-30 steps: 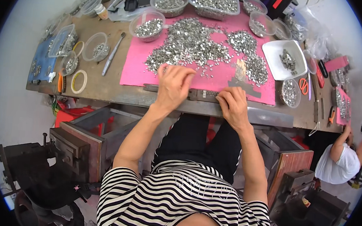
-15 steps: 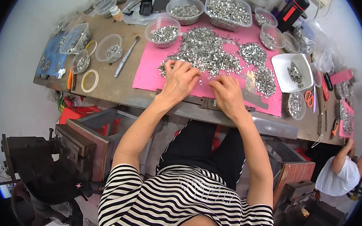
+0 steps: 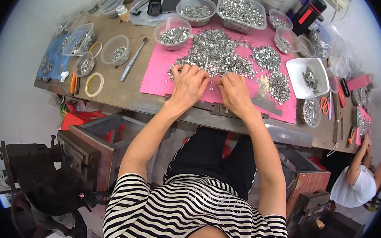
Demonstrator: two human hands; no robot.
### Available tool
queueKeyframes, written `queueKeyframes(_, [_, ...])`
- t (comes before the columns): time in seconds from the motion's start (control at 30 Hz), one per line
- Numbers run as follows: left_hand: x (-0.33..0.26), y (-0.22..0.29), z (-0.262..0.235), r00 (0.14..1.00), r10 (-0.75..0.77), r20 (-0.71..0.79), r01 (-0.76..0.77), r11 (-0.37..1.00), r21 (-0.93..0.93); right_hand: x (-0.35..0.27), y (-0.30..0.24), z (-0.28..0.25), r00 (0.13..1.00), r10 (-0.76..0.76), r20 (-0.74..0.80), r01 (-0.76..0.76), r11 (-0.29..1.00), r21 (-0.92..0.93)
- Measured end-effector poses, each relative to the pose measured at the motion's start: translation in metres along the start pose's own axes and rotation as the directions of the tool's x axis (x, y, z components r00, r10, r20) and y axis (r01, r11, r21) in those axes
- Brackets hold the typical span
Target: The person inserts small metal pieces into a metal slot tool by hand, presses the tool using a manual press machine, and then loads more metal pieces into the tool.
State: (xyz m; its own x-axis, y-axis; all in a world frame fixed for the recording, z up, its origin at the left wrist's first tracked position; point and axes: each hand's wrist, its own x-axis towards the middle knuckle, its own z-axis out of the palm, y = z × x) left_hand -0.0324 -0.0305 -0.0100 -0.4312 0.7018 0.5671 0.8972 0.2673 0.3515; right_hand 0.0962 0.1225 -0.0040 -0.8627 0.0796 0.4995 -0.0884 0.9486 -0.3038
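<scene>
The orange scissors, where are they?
In the head view, the orange scissors lie at the table's right side, just below the white square tray and beside a small round tub of metal bits.

The left hand (image 3: 188, 85) and right hand (image 3: 235, 94) cover part of the pink mat (image 3: 158, 79); what the fingertips pinch is too small to tell. The small metal pieces (image 3: 215, 54) are too tiny to identify.

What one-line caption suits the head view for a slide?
Both hands, left hand and right hand, rest at the near edge of a pile of small metal parts on a pink mat.
</scene>
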Motion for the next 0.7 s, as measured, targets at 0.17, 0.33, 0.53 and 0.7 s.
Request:
queueKeyframes(0.17, [-0.003, 0.004, -0.002, 0.999, 0.051, 0.008, -0.051, 0.999, -0.017, -0.024, 0.001, -0.043, 0.995, 0.096, -0.027, -0.095, 0.994, 0.055])
queueKeyframes(0.33, [0.001, 0.0, -0.003, 0.999, 0.002, 0.033, 0.0, 0.997, -0.081, -0.06, 0.001, -0.07, 0.981, 0.196, 0.015, -0.196, 0.977, 0.079])
queueKeyframes(0.53, [-0.001, 0.003, -0.002, 0.996, 0.064, 0.057, -0.063, 0.998, -0.022, -0.083, -0.006, -0.072, 0.968, 0.252, 0.014, -0.252, 0.961, 0.116])
queueKeyframes(0.7, [0.004, 0.006, -0.002, 0.993, 0.073, 0.091, -0.067, 0.996, -0.067, -0.087, -0.013, -0.07, 0.977, 0.214, -0.017, -0.213, 0.975, 0.063])
